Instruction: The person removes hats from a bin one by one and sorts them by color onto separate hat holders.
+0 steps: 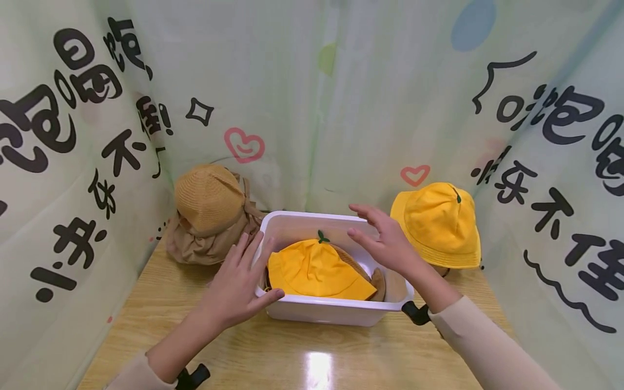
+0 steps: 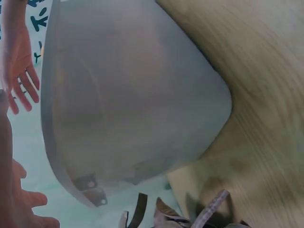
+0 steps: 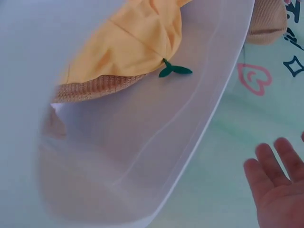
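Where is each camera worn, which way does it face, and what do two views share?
Head: on the head, facing forward and down at the white bin; left hand and right hand show.
Left wrist: on that wrist, facing the bin's outside; both hands show, left edge.
Right wrist: on that wrist, looking into the bin; right hand shows, lower right.
Shared: head and right wrist show the yellow hat inside the bin.

Over here a pale green curtain [image 1: 292, 108] with black lettering [image 1: 122, 152], a four-pointed star [image 1: 200, 112], red hearts [image 1: 244, 145] and a blue oval [image 1: 474, 24] hangs round the wood-grained desk [image 1: 263, 352], which catches a bright glare [image 1: 319, 371].
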{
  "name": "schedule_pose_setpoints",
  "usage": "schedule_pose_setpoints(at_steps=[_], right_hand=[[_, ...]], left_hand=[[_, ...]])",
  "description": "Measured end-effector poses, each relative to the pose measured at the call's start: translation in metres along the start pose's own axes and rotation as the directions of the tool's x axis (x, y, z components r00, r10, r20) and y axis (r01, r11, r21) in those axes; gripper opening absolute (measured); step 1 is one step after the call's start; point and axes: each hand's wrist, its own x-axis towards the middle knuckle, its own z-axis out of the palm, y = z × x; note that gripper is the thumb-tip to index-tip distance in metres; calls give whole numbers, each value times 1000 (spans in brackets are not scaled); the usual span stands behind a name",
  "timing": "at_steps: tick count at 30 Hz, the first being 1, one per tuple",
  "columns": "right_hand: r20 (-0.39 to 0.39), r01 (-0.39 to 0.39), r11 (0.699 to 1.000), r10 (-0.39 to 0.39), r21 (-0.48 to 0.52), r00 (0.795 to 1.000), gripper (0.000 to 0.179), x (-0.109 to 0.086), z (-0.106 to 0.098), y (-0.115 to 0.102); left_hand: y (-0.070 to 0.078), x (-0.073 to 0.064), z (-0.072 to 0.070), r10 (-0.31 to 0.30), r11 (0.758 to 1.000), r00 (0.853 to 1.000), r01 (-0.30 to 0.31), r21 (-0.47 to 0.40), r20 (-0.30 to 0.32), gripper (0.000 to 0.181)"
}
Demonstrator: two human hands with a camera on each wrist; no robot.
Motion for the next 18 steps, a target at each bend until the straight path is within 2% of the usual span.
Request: schedule_pose_setpoints(at_steps=[5,12,18], right_hand=[[128,-108,991,97,84,987,51,9,10,-1],[251,-203,978,183,55,950,46,19,23,1],[320,-245,969,220,40,922,48,27,32,0]], left_hand=[[0,-7,8,-3,999,1000,4,39,-7,96],[-1,-13,18,32,996,999,-28,90,-39,91],[-2,-15,22,9,997,1000,-7,80,-25,89]])
